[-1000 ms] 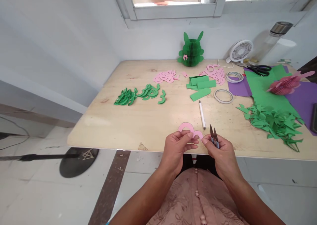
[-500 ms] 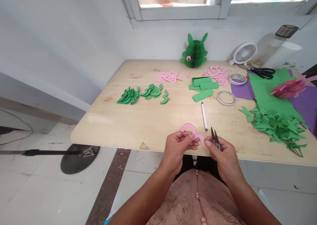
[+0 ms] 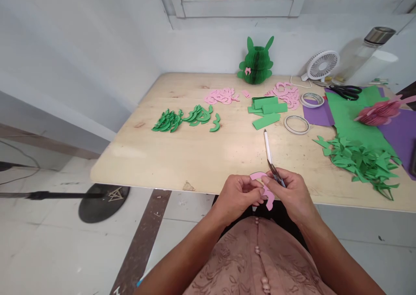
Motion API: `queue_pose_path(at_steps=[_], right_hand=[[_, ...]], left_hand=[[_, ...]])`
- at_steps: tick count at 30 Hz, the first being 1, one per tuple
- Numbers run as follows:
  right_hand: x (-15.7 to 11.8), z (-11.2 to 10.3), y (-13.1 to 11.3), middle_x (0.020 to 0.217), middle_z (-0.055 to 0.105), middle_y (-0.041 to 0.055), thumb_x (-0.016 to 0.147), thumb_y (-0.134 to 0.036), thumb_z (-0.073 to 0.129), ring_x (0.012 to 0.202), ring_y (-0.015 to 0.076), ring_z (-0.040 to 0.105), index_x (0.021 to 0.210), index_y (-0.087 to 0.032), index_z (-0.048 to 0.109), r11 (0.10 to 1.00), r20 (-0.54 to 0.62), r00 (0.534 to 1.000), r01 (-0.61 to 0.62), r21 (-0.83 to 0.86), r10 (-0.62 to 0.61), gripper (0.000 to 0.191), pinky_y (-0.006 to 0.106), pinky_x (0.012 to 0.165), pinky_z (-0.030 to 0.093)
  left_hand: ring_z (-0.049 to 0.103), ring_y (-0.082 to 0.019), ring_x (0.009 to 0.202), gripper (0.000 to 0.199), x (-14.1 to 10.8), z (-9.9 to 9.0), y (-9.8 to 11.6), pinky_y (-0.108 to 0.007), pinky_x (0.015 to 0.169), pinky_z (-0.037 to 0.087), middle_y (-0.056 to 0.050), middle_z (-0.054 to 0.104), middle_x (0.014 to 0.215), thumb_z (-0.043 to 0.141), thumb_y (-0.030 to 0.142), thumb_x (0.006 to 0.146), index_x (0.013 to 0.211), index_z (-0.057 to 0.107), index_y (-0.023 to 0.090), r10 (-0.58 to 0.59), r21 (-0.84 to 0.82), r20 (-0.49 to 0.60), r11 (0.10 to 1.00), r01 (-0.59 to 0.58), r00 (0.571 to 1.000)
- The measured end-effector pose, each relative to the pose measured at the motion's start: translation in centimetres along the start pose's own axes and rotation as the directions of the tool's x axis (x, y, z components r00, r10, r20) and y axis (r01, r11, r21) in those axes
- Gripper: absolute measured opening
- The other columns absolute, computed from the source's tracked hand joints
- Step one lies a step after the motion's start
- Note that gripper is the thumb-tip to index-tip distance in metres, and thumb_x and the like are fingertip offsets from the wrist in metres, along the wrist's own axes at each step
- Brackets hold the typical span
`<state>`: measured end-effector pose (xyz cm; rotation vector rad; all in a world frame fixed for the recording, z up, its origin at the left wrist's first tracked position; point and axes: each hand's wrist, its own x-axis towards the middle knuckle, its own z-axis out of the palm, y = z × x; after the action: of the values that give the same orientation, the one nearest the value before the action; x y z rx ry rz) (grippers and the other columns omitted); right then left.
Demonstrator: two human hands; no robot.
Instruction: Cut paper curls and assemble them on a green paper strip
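Note:
Between my hands, at the table's front edge, is a curved pink paper cutout (image 3: 269, 202). My left hand (image 3: 238, 195) pinches it from the left, with fingertips partly behind the paper. My right hand (image 3: 290, 191) touches its upper right part with the thumb and also holds a pair of scissors (image 3: 275, 173), blades pointing up and left, closed together. Just beyond the scissors' tips lies a white pen (image 3: 267, 145). Some of the cutout is hidden by my fingers.
Green cutouts (image 3: 167, 121) and pink cutouts (image 3: 222, 96) lie in piles on the table (image 3: 182, 156). Folded green strips (image 3: 266, 121), tape rolls (image 3: 297, 125) and green scraps (image 3: 360, 163) sit rightward. At the back stand a green paper figure (image 3: 256, 65) and a small fan (image 3: 323, 65).
The pink cutout has turned, its lower end now pointing down between my hands. My right hand moved closer to my left. The scissor blades have closed and tilt further left.

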<state>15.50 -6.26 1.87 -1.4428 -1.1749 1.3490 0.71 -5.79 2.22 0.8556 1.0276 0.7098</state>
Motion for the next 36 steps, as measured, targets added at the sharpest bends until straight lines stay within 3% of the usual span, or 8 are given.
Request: queue_pose_path(at_steps=[7, 12, 15, 18, 22, 26, 36], right_hand=[[-0.1, 0.1, 0.8, 0.059, 0.051, -0.0022, 0.072, -0.036, 0.070, 0.054, 0.0101, 0.043, 0.070, -0.016, 0.063, 0.995, -0.071, 0.997, -0.022, 0.101, 0.029, 0.022, 0.022, 0.049, 0.036], [-0.2, 0.5, 1.1, 0.059, 0.049, -0.0023, 0.064, -0.038, 0.077, 0.053, 0.0105, 0.043, 0.072, -0.015, 0.063, 0.973, -0.127, 0.985, -0.084, 0.213, 0.113, 0.028, 0.022, 0.046, 0.037], [-0.2, 0.8, 0.7, 0.054, 0.045, -0.0051, 0.062, -0.036, 0.079, 0.047, 0.0065, 0.037, 0.070, -0.015, 0.061, 0.946, -0.147, 0.978, -0.099, 0.307, 0.150, 0.030, 0.018, 0.041, 0.030], [-0.1, 1.0, 0.5, 0.047, 0.034, -0.0099, 0.061, -0.033, 0.081, 0.040, 0.0026, 0.023, 0.069, -0.015, 0.058, 0.884, -0.117, 0.971, -0.137, 0.446, 0.210, 0.030, 0.016, 0.036, 0.019], [0.1, 1.0, 0.9, 0.044, 0.025, -0.0129, 0.063, -0.033, 0.079, 0.038, 0.0019, 0.015, 0.068, -0.016, 0.055, 0.792, 0.008, 0.962, -0.229, 0.566, 0.272, 0.030, 0.015, 0.034, 0.015], [0.2, 0.9, 1.3, 0.044, 0.023, -0.0132, 0.064, -0.034, 0.078, 0.037, 0.0014, 0.013, 0.067, -0.017, 0.054, 0.773, 0.044, 0.959, -0.253, 0.582, 0.281, 0.030, 0.015, 0.033, 0.013], [0.1, 1.3, 1.1, 0.045, 0.027, -0.0117, 0.063, -0.034, 0.078, 0.039, 0.0026, 0.016, 0.066, -0.016, 0.055, 0.830, -0.049, 0.973, -0.166, 0.533, 0.227, 0.029, 0.017, 0.035, 0.014]], left_hand=[[0.059, -0.012, 0.055, 0.017, 0.0, 0.0, 0.0, -0.022, 0.055, 0.047, -0.005, 0.066, 0.062, 0.070, 0.028, 0.066, 0.069, 0.067, 0.012, 0.020, -0.016, 0.010, 1.000, -0.020, 1.000], [0.060, -0.012, 0.060, 0.021, -0.2, -0.2, 0.1, -0.022, 0.055, 0.048, -0.005, 0.068, 0.073, 0.077, 0.029, 0.061, 0.071, 0.066, 0.014, 0.046, -0.165, -0.066, 0.985, -0.057, 0.997], [0.062, -0.013, 0.064, 0.020, -0.2, -0.3, 0.1, -0.024, 0.063, 0.051, -0.006, 0.070, 0.075, 0.077, 0.027, 0.063, 0.074, 0.067, 0.013, 0.043, -0.246, -0.101, 0.967, -0.067, 0.994], [0.064, -0.015, 0.070, 0.020, -0.1, -0.4, 0.1, -0.025, 0.067, 0.052, -0.007, 0.071, 0.077, 0.076, 0.027, 0.065, 0.077, 0.069, 0.013, 0.035, -0.321, -0.087, 0.945, -0.062, 0.996], [0.065, -0.015, 0.073, 0.019, 0.1, -0.3, 0.3, -0.024, 0.066, 0.052, -0.007, 0.071, 0.079, 0.076, 0.025, 0.065, 0.078, 0.069, 0.013, 0.032, -0.351, -0.069, 0.935, -0.055, 0.997], [0.064, -0.014, 0.070, 0.016, 0.3, 0.0, 0.6, -0.022, 0.064, 0.051, -0.006, 0.071, 0.077, 0.076, 0.023, 0.065, 0.077, 0.071, 0.013, 0.044, -0.315, -0.083, 0.947, -0.068, 0.996], [0.060, -0.012, 0.066, 0.014, 0.6, 0.3, 0.4, -0.021, 0.060, 0.048, -0.006, 0.070, 0.072, 0.075, 0.024, 0.064, 0.070, 0.071, 0.013, 0.116, -0.223, -0.161, 0.963, -0.150, 0.980]])
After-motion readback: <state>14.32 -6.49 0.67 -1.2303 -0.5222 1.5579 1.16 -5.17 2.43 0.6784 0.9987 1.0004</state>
